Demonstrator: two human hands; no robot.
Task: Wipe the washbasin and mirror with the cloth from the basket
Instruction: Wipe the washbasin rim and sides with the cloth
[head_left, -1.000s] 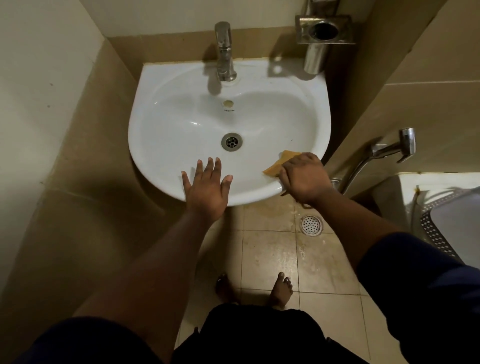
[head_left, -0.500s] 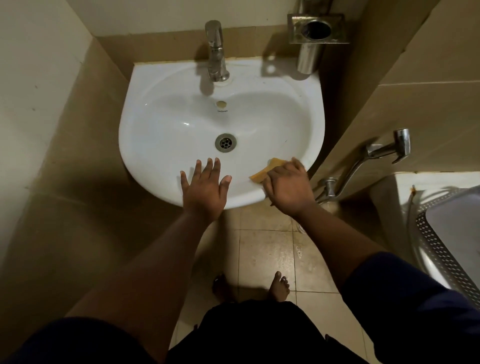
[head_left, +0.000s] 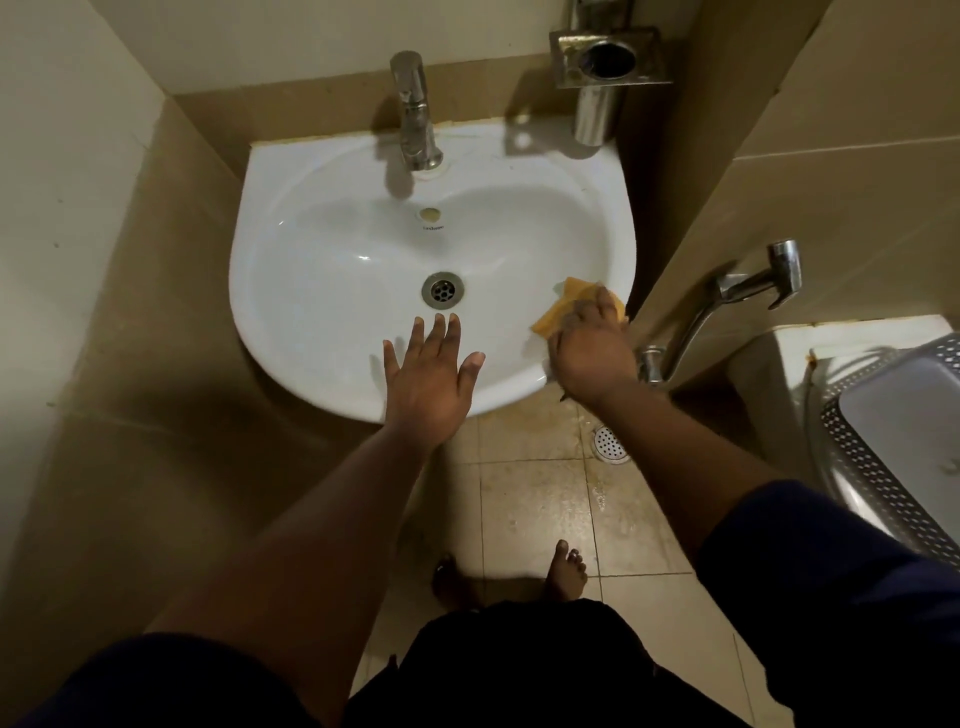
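**At basin's near-right rim: cloth mid-wipe**

At near-right of basin (head_left: 322, 291), right hand (head_left: 589, 348) presses orange cloth (head_left: 563, 304) onto the rim; fingers look curled over it, cloth bunched beneath, corners poking out far and left. Left hand (head_left: 428, 371) lies flat on near rim, fingers straight and spread, holding nothing; prob. bracing.

Handling, by judgement: cloth is soft, light, limp; folds easily, so best held as a wad under palm w/ fingers over the top, not by an edge. Could slide on glazed white surface if wet; can't tell whether it is damp. Basin is hard, smooth, fixed to wall.

Hard to see: most of cloth is hidden under right hand. Mirror not in view, presumably above tap (head_left: 415, 114). Basket (head_left: 883, 441) at right is cut off by frame edge; contents unclear. Light dim, corners in shadow.
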